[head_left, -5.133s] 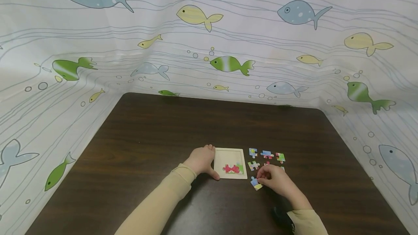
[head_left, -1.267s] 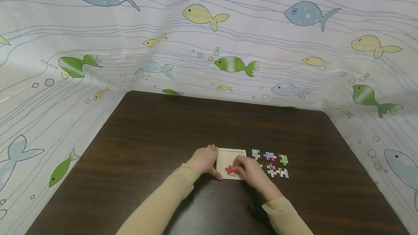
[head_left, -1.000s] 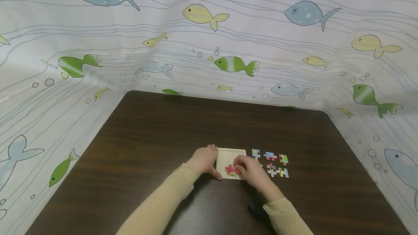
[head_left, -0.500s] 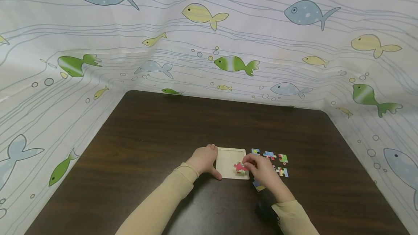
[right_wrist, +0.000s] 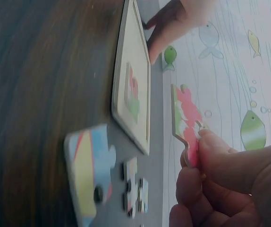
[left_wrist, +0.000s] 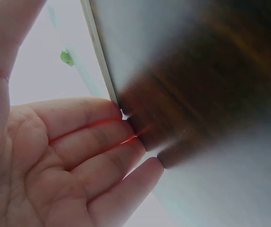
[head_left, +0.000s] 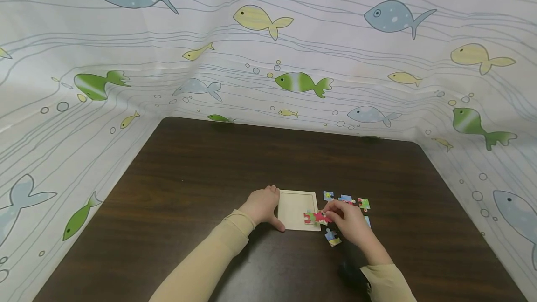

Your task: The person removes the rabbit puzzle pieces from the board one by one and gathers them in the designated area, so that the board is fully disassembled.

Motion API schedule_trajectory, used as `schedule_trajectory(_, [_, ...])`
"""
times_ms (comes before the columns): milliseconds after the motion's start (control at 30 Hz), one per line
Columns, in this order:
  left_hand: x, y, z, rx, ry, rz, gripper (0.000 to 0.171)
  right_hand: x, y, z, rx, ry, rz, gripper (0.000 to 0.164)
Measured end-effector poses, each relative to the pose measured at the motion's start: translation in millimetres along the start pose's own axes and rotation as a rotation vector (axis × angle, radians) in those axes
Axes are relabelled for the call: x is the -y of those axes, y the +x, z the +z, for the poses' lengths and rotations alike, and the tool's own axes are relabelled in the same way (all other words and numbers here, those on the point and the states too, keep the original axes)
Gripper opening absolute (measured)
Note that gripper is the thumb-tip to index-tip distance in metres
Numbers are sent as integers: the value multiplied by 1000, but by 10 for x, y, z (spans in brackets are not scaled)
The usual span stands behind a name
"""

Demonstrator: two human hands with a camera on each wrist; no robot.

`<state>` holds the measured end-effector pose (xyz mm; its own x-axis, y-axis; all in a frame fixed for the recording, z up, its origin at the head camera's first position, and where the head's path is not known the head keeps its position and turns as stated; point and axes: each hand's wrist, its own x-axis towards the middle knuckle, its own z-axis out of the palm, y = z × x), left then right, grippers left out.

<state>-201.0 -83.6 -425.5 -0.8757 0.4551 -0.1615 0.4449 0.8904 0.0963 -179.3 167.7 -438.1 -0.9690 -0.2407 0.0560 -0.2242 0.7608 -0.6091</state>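
Note:
My left hand [head_left: 262,206] holds the left side of a small square wooden puzzle tray [head_left: 291,199], fingers fairly straight along its edge and thumb at the near corner. The left wrist view shows those fingertips [left_wrist: 112,109] at the tray's rim. Between right thumb and fingers, my right hand [head_left: 348,220] pinches a pink and green jigsaw piece [right_wrist: 187,118], lifted clear of the tray at its right side. Another pink and green piece [right_wrist: 133,94] lies inside the tray, toward its lower right corner.
A blue and yellow piece [head_left: 333,237] lies just right of the tray's near corner. Several more pieces, among them a blue one [head_left: 328,195] and a green one [head_left: 364,204], lie farther right, some behind my right hand. A fish-patterned cloth [head_left: 251,69] surrounds the dark table [head_left: 209,167].
My right hand has picked the pink and green piece out of the tray and carried it rightward. The piece left in the tray now shows. My left hand stays put.

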Motion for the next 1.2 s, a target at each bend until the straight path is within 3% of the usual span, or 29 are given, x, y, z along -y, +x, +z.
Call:
schedule_trajectory(700, [-5, 0, 8, 14, -3, -10, 110, -346, -226, -232, -3, -41, 109, 6])
schedule_trajectory(967, [-5, -9, 3, 7, 6, -7, 110, -424, -310, -293, 15, -44, 146, 7])
schedule_trajectory(1200, [1, -4, 4, 9, 11, -7, 110, -487, -371, -360, 77, -35, 127, 5])
